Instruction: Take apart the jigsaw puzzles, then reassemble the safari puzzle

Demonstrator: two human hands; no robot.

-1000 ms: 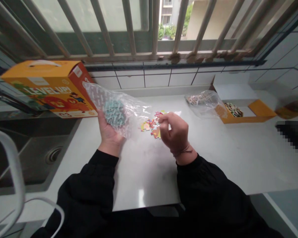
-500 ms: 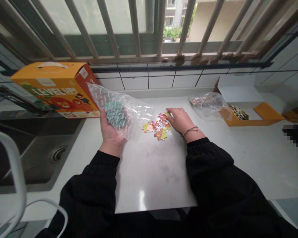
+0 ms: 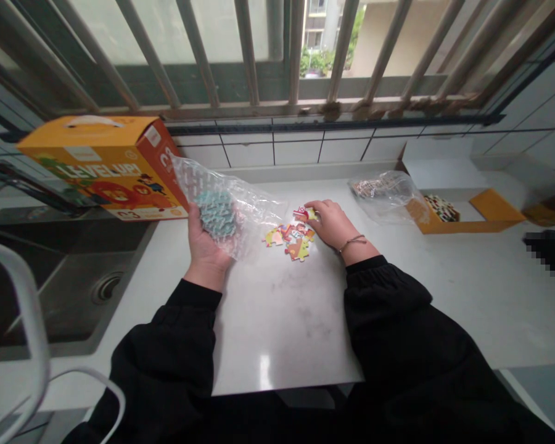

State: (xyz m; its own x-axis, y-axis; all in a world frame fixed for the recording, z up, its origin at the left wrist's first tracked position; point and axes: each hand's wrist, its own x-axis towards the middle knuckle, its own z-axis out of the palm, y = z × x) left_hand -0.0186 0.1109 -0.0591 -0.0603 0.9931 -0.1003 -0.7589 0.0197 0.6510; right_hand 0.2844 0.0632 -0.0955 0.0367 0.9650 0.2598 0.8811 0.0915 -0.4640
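My left hand [image 3: 209,254] is wrapped round a clear plastic bag [image 3: 250,213] from below. Inside it is a stack of jigsaw pieces [image 3: 216,213] with pale blue-green backs. On the counter between my hands lies a small heap of colourful jigsaw pieces [image 3: 297,248], some overlapping. My right hand [image 3: 332,223] pinches a red and yellow-green jigsaw piece [image 3: 304,214] at the heap's far side; the fingertips partly cover it.
An orange box [image 3: 106,176] with a handle stands at the back left, beside the sink [image 3: 86,327]. At right are another plastic bag [image 3: 383,194] with pieces and an open yellow box [image 3: 472,228]. A white cable [image 3: 32,308] hangs at near left. Window bars [image 3: 245,55] run behind.
My right hand has drawn a red and yellow-green piece slightly away from the heap, toward the back. The left hand keeps hold of the bag, nearly still.
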